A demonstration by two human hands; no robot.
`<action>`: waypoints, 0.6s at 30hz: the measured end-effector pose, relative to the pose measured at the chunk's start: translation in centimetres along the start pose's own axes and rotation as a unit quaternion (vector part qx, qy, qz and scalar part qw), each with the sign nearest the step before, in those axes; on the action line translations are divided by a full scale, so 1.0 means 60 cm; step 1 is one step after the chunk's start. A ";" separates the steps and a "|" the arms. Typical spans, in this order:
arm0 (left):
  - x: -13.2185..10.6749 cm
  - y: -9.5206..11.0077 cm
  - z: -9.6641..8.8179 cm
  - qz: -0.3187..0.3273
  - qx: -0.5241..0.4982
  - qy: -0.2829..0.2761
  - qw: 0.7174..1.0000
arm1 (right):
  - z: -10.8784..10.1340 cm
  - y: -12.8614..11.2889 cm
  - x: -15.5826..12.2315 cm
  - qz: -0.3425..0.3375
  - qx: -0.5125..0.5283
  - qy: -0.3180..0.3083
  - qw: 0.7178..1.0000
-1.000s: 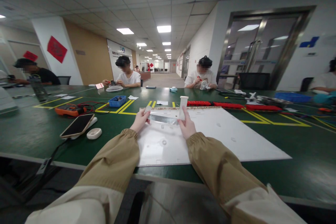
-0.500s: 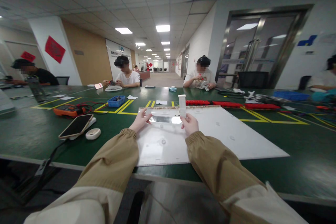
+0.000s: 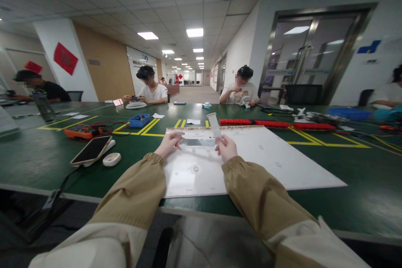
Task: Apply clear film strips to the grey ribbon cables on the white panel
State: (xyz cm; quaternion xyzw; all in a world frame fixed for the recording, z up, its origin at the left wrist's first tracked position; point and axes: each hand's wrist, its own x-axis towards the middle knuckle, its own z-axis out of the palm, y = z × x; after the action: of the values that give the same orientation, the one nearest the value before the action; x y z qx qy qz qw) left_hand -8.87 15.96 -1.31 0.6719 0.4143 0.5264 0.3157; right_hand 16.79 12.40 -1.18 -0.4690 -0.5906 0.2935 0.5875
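Above a large white panel (image 3: 251,159) that lies flat on the green table, I hold a narrow shiny grey strip (image 3: 198,142) level between both hands. My left hand (image 3: 169,144) is closed on its left end, thumb and fingers pinching. The fingers of my right hand (image 3: 226,147) pinch the right end. From beside the right fingers a pale flat ribbon cable (image 3: 214,124) sticks up, leaning left at its top. Round bumps and small slots show on the white panel, and its far edge has a brownish border.
On my left lie a phone (image 3: 92,150), a white ring-shaped item (image 3: 112,159), an orange meter (image 3: 82,131) with leads and a blue bin (image 3: 139,120) of small parts. Red bars (image 3: 272,124) line up behind the panel. Several people sit around the table, hands on items.
The upright ribbon cable has tilted to the left, and the strip has turned slightly so its bright reflection is gone. Both hands stay nearly in place.
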 end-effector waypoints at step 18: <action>0.010 -0.033 -0.006 -0.038 0.011 0.006 0.999 | -0.005 0.033 0.014 -0.046 -0.165 -0.030 0.985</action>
State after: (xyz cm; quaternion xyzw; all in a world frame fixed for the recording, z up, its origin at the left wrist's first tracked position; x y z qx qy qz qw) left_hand -9.60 17.41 -2.68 0.6558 0.4472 0.5138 0.3255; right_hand 17.61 13.89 -2.56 -0.5231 -0.6693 0.1789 0.4964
